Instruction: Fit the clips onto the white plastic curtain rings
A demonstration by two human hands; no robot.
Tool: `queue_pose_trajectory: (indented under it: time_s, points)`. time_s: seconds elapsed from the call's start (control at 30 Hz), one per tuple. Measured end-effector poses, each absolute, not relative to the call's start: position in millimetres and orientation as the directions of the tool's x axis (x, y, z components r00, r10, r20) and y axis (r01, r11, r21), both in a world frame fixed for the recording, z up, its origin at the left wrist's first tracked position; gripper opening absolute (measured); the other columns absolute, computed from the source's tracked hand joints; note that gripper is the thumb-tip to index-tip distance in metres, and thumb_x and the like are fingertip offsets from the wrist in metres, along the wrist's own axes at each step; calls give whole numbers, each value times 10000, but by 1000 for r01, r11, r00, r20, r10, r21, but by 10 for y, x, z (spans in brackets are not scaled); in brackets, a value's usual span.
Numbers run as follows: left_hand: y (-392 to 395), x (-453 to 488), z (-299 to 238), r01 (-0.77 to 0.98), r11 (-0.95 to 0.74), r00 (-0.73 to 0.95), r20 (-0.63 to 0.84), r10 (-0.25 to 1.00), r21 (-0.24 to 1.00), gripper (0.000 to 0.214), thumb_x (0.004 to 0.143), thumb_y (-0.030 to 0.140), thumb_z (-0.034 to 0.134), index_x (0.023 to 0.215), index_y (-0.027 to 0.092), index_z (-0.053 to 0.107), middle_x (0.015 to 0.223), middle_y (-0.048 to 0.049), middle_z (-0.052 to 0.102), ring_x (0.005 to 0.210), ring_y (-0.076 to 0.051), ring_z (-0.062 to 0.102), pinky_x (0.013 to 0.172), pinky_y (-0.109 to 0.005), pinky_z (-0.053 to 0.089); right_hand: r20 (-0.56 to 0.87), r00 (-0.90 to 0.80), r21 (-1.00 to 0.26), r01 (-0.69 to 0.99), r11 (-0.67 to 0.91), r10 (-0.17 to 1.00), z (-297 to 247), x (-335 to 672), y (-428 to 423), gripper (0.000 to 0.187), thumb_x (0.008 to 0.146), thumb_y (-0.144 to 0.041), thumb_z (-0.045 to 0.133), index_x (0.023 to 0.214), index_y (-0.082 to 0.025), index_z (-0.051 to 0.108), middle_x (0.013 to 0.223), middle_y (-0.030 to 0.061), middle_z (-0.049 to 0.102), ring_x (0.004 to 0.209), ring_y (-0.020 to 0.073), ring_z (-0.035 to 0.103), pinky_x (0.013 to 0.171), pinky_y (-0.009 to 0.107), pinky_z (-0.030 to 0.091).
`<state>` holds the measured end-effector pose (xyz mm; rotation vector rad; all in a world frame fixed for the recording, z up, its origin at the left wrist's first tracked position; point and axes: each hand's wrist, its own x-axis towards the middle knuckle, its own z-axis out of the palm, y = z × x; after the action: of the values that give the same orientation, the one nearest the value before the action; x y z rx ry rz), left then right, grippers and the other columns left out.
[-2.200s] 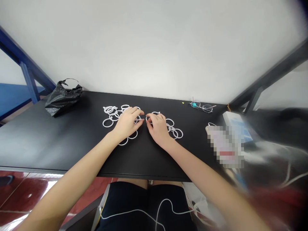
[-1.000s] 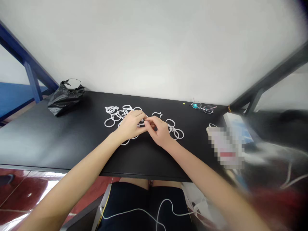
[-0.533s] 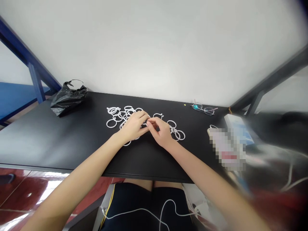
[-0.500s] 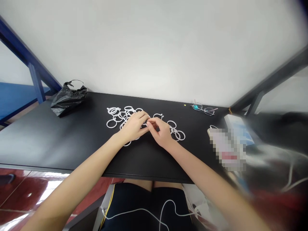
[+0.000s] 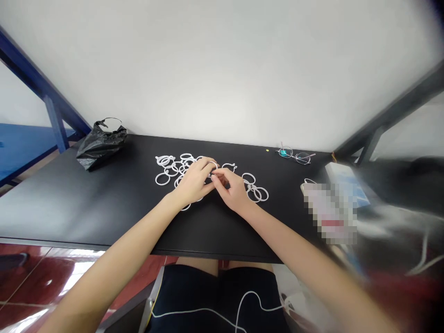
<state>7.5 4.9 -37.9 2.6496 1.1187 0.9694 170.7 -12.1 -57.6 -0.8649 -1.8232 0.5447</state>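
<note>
Head camera: a loose heap of thin, round white rings [image 5: 187, 163] lies on a flat, matte black tabletop [image 5: 222, 231], many of them overlapping, some with small ball-like ends. Over the right part of that heap rests the bare left hand [image 5: 198, 179], back upward, fingers bent and gathered, thumb stretched toward the other hand. Just right of the heap is the bare right hand [image 5: 231, 188], its thumb and index finger drawn nearly together where the fingertips of the 2 hands meet. A slim white ring arc [image 5: 215, 163] shows at that meeting point; the fingers hide the grip, so I cannot tell which hand, if either, has hold of it. Beyond the right hand and right of the heap lies 1 white ring with knobbed ends [image 5: 228, 163]; farther right, partly behind that hand, sits a smaller cluster of overlapping white rings [image 5: 254, 187]. Well left of the heap slumps a crumpled black plastic bag [image 5: 101, 145]. Well right of it, toward the white wall [image 5: 222, 69], lie round, thin-framed eyeglasses [image 5: 294, 156], and farther right a white-and-blue rectangular box [image 5: 347, 182] beside a pixelated flat object [image 5: 329, 212]. Nearer the person than the heap, a thin white cable [image 5: 201, 309] crosses dark shorts [image 5: 194, 291].
</note>
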Motion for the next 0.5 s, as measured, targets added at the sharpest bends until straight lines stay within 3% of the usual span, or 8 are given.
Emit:
queue_pose_trajectory:
  time_s: [0.17, 0.33, 0.5]
  points:
    - [56, 69, -386, 614, -716, 509, 527, 681, 332, 201, 893, 238, 540, 1084, 179, 524, 1218, -138, 570, 1144, -271, 549, 932, -418, 455, 605, -228, -695, 316, 646, 763, -597, 1703, -112, 158, 927, -280, 545, 1037, -200, 625, 855, 27, 676, 659, 120, 623, 612, 252, 533]
    - [72, 46, -378, 623, -711, 508, 522, 685, 326, 270, 899, 238, 537, 1159, 173, 504, 1207, -134, 581, 1125, -269, 548, 928, -407, 448, 706, -175, -619, 319, 718, 686, -590, 1707, -118, 198, 924, -231, 553, 1101, -204, 637, 884, 33, 670, 632, 106, 604, 607, 248, 543]
    - [77, 31, -384, 651, -703, 537, 479, 694, 287, 166, 931, 270, 483, 1033, 167, 564, 969, -97, 633, 923, -252, 572, 821, -395, 444, 726, -134, -606, 340, 719, 675, -577, 1722, -129, 209, 927, -279, 566, 1112, -222, 644, 897, 32, 681, 592, 98, 586, 592, 255, 551]
